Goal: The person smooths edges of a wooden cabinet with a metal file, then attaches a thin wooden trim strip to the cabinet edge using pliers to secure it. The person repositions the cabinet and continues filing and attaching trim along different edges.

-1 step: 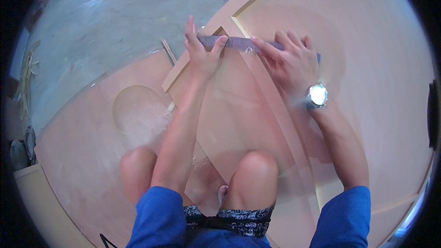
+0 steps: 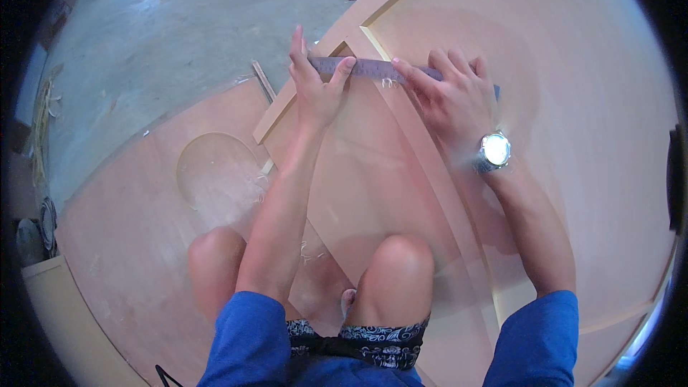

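A grey metal ruler (image 2: 373,69) with fine markings lies slantwise across the raised strips of a light wooden panel (image 2: 573,64). My left hand (image 2: 319,89) grips the ruler's left end, its thumb on the face and its fingers around the end. My right hand (image 2: 455,97) holds the ruler nearer its right end, thumb along the edge and the other fingers curled over it. The ruler's far right tip shows past that hand. Under it, a long raised wooden strip (image 2: 430,179) meets a curved border strip (image 2: 390,0) at a notched corner. Thin curled shavings (image 2: 388,83) cling beside the ruler.
A flat wooden sheet (image 2: 129,244) with a round cut-out outline lies to the left, partly under my knees. Narrow wood offcuts (image 2: 264,82) rest at its upper edge. Beyond is a grey floor (image 2: 179,29). A pale board (image 2: 72,315) stands at lower left.
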A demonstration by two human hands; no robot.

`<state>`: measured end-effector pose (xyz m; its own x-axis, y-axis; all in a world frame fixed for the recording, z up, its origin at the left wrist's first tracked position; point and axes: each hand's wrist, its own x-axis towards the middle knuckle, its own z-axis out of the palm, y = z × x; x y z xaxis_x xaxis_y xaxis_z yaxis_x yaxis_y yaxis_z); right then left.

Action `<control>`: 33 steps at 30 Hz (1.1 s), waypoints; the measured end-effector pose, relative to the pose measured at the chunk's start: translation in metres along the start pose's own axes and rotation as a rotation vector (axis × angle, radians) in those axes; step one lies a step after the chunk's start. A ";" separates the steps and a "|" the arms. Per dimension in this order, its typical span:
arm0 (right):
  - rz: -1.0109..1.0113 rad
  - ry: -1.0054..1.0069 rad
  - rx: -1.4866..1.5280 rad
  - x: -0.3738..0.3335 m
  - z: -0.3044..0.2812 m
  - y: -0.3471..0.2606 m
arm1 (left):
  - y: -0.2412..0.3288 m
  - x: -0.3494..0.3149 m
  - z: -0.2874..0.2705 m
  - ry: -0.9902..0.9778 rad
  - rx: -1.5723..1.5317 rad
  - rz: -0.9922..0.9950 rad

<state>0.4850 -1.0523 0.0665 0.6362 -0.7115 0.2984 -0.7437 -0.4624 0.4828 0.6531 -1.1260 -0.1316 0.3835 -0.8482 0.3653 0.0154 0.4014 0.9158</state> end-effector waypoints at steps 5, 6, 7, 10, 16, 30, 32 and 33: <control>0.014 -0.018 0.030 -0.008 0.007 0.009 | -0.001 -0.007 0.007 -0.009 0.056 0.064; 0.016 -0.031 0.038 -0.009 0.009 0.010 | -0.001 -0.010 0.009 -0.006 0.052 0.048; 0.014 -0.044 0.059 -0.009 0.013 0.011 | -0.002 -0.012 0.010 -0.008 0.078 0.026; 0.018 -0.087 0.077 -0.011 0.014 0.013 | -0.001 -0.021 0.013 -0.004 0.143 -0.025; 0.013 -0.080 0.052 -0.042 -0.010 0.008 | 0.009 -0.053 0.012 -0.011 0.159 0.036; 0.068 -0.137 0.126 -0.036 -0.014 0.029 | 0.021 -0.058 0.002 -0.062 0.369 0.162; 0.064 -0.089 0.099 -0.018 0.000 0.031 | 0.018 -0.031 -0.002 -0.092 0.418 0.152; 0.050 -0.052 0.087 -0.011 0.007 0.029 | 0.016 -0.023 -0.004 -0.083 0.429 0.149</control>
<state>0.4549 -1.0613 0.0711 0.5882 -0.7603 0.2758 -0.7906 -0.4686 0.3943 0.6479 -1.0985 -0.1263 0.2773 -0.8240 0.4940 -0.4248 0.3560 0.8323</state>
